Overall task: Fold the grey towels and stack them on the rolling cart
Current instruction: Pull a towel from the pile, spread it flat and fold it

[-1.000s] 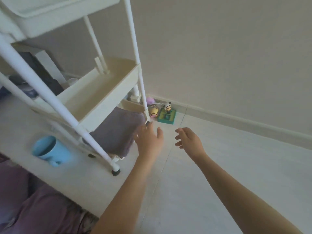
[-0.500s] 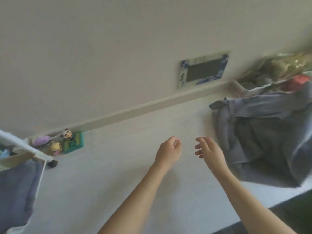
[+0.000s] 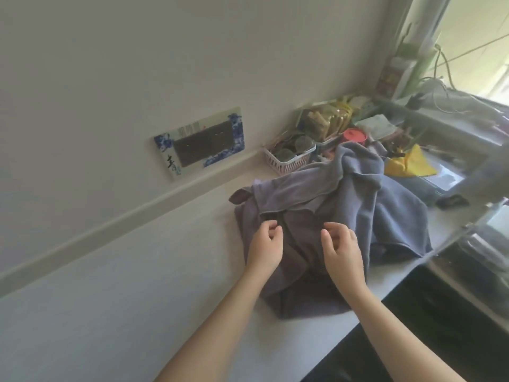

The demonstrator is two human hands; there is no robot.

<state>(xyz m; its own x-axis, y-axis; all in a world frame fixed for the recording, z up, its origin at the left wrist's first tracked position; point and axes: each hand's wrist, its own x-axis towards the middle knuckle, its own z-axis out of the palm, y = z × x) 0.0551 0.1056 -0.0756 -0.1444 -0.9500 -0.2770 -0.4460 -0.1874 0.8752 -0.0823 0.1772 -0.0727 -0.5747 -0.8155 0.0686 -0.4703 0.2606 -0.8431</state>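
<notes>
Grey towels [image 3: 355, 205] lie in a rumpled heap on the white desk [image 3: 137, 285], toward its right end, with loose folds draped over one another and a darker sheet underneath. The left hand [image 3: 264, 245] hovers over the near part of the heap, fingers curled loosely inward, with nothing gripped as far as can be seen. The right hand [image 3: 341, 249] is just beside it over the same cloth, fingers half bent and likewise holding nothing; whether the fingertips touch the fabric cannot be told. Behind the heap, touching or nearly so, stands a pink basket [image 3: 289, 158] with round objects in it, and near that a red lid [image 3: 355, 135] and a yellow cloth [image 3: 410, 164]. On the wall to the left hangs a blue-and-white framed panel [image 3: 201, 143].
</notes>
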